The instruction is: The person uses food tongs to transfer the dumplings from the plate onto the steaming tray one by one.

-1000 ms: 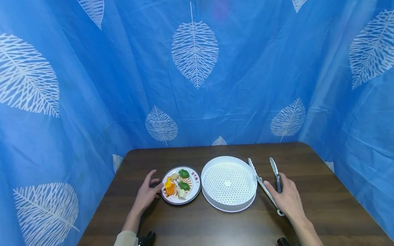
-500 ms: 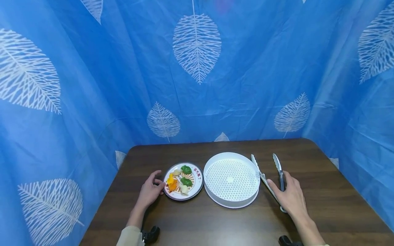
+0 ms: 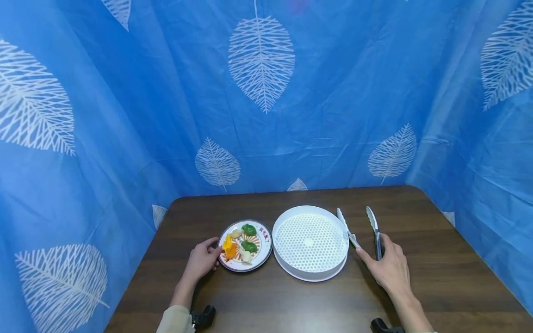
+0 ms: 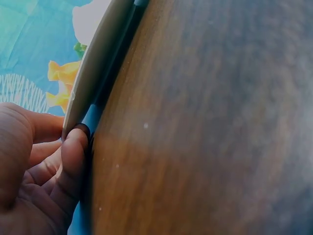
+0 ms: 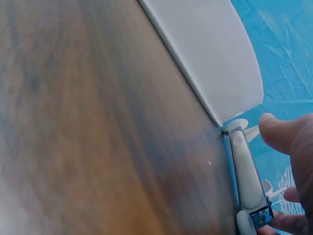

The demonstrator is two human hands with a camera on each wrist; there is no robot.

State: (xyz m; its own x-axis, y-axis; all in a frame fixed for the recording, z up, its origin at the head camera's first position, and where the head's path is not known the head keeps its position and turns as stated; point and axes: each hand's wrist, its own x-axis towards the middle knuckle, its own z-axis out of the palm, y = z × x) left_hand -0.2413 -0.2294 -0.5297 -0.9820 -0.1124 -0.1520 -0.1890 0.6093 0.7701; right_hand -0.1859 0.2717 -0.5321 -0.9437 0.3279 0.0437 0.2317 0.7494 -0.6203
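My left hand (image 3: 201, 262) pinches the left rim of a round plate (image 3: 266, 252), thumb over the edge and fingers beneath, as the left wrist view shows. On the plate lie several toy-like dumplings: green ones (image 3: 249, 246), cream ones (image 3: 245, 256) and orange-yellow ones (image 3: 229, 248). At the right, my right hand (image 3: 391, 268) is spread over a pair of tongs (image 3: 372, 218), its thumb by the left arm and fingers by the right arm's dark handle. In the right wrist view the thumb stands off the tongs (image 5: 247, 171). The tongs' rear end is mostly hidden in the head view.
A white round steamer tray (image 3: 310, 274) with a perforated bottom stands between plate and tongs, close to both. The brown wooden table (image 3: 287, 310) ends at a blue curtain (image 3: 175, 92) with white leaf prints, which hangs behind and at both sides.
The left fingers have closed on the plate's rim. The right hand's thumb has moved left, over the tongs' left arm. The head view has shifted slightly; plate, tray and tongs look unmoved.
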